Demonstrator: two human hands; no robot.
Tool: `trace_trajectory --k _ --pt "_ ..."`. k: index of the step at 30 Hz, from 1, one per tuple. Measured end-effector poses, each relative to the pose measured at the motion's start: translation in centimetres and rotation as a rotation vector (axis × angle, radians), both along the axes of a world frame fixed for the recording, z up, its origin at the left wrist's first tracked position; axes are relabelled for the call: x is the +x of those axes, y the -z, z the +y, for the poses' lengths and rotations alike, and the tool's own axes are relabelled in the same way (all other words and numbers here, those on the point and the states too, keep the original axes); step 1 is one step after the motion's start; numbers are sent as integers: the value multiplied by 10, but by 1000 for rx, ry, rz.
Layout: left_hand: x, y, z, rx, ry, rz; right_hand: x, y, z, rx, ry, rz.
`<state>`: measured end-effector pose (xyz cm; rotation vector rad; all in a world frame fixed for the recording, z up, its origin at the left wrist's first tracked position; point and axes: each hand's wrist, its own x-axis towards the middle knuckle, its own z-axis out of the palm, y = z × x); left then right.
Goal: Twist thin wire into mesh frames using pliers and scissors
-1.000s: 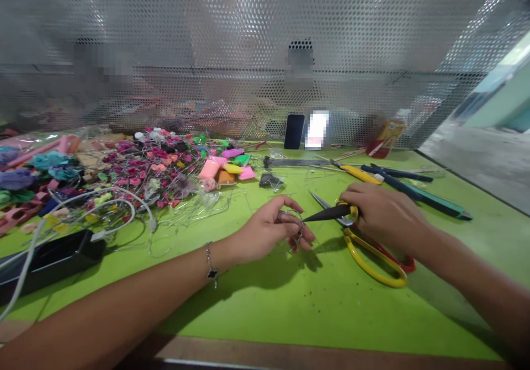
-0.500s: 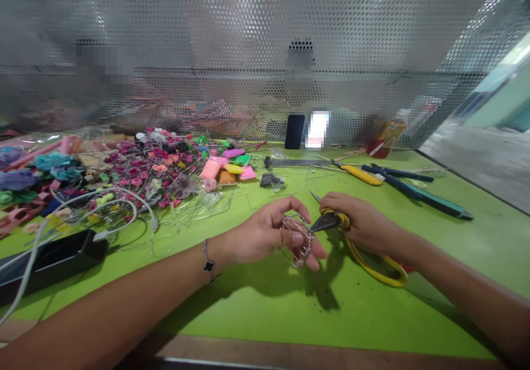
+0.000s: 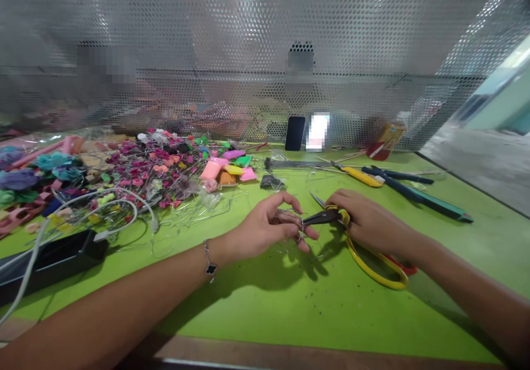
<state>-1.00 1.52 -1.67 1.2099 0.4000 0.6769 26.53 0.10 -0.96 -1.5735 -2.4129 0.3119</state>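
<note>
My left hand (image 3: 265,223) pinches a bent silver wire piece (image 3: 285,215) between thumb and fingers, the other fingers partly spread. The wire looks looped and twisted, and the fingers cover part of it. My right hand (image 3: 364,218) is closed around pliers (image 3: 321,217) with dark, narrow jaws and yellow grips. Their tips meet the wire beside my left fingertips. Beneath my right hand lie scissors with a yellow handle loop (image 3: 375,270); some red shows at the handle, and a blade tip pokes out beyond my fingers.
Left stand a heap of colourful flower pieces (image 3: 136,165) on wires, a white cable (image 3: 124,193) and a black tray-like box (image 3: 53,265). Behind are coloured packets (image 3: 227,168), two phones (image 3: 295,133) and a bottle (image 3: 387,138). More tools (image 3: 414,190) lie right. A perforated metal panel (image 3: 248,44) closes the back.
The wire piece has turned in my left hand and shows less of its loop. The pliers' jaws now lie flatter and point more to the left. The scissors have stayed put.
</note>
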Motion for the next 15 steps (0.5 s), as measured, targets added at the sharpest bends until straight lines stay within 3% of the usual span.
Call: trace_trajectory --k 7,15 --pt "3 1 0 2 -95 40 1 -1 -3 -25 69 -85" --pt "8 7 0 95 -233 150 1 1 -6 99 116 -197"
